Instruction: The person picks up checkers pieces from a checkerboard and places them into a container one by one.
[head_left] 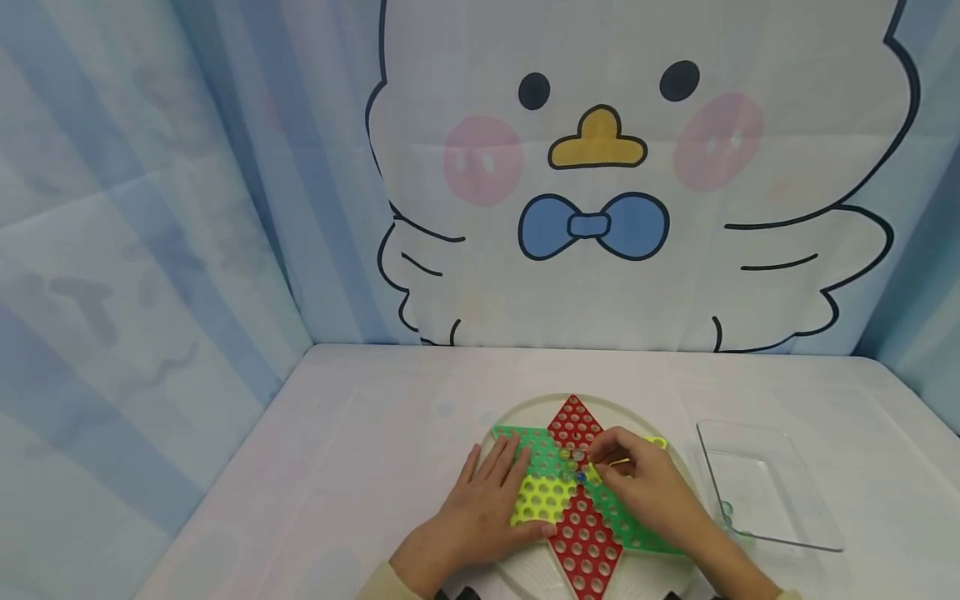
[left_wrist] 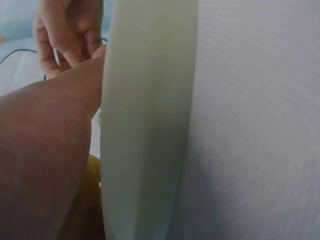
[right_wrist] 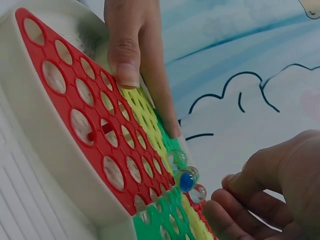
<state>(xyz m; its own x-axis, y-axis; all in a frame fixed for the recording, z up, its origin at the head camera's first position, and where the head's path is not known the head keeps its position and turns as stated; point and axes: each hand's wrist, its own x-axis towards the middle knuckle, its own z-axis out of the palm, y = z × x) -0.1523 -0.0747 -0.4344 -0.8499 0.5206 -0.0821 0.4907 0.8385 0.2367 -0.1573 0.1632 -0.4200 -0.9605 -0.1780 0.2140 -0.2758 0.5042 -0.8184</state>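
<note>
A round white Chinese checkers board with red, green and yellow perforated sections lies on the table. My left hand rests on its left side, fingers spread over the green section and thumb by the near red point. Several glass marbles sit close together around the middle, among them a blue marble and a clear marble. Just right of the marbles, my right hand hovers with bent thumb and forefinger near each other; no marble shows between them. The left wrist view mostly shows the board's rim.
A clear plastic box stands right of the board, with a few marbles at its left side. A white cloth covers the table. Behind it hangs a curtain printed with a cartoon bird.
</note>
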